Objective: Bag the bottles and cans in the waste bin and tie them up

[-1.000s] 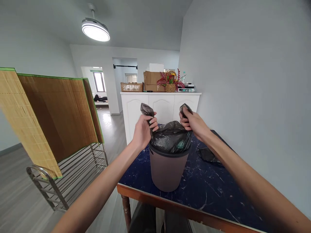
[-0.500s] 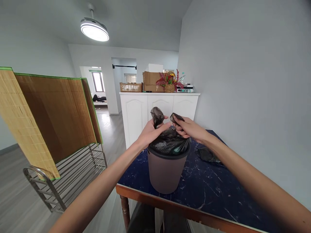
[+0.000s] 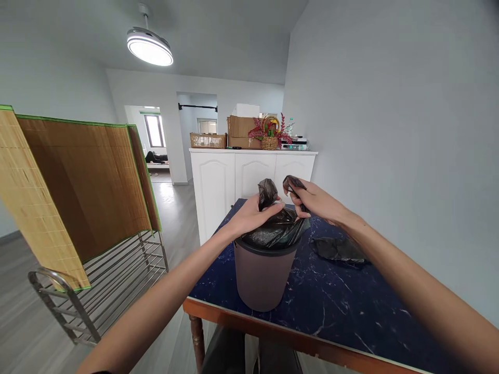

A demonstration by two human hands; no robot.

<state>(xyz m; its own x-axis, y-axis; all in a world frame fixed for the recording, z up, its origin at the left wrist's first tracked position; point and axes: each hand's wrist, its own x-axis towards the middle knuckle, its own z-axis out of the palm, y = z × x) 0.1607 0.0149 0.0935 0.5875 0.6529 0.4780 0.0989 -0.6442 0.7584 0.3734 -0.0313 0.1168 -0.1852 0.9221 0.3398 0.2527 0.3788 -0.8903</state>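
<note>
A brownish-grey trash can [image 3: 265, 278] with a dark rim stands upright on the blue marbled table [image 3: 331, 306]. A black garbage bag [image 3: 268, 236] bulges at its mouth. Over the can, my left hand [image 3: 255, 213] is closed around one bunched end of the bag, which sticks up above the fingers. My right hand [image 3: 312, 200], just to the right, pinches another gathered end of the same bag. A small gap separates the two hands. What the can holds under the bag is hidden.
Flat on the table at right lies another black plastic bag [image 3: 339, 250]. Behind stands a white cabinet [image 3: 214, 182] bearing cardboard boxes [image 3: 244, 132] and a flower basket [image 3: 270, 141]. To the left, a bamboo mat [image 3: 81, 182] hangs over a metal rack [image 3: 117, 285]. A person lies in the far room.
Both hands have moved a little to the right with the bag's ends still in them. The right hand has turned slightly, and the gathered ends stand differently.
</note>
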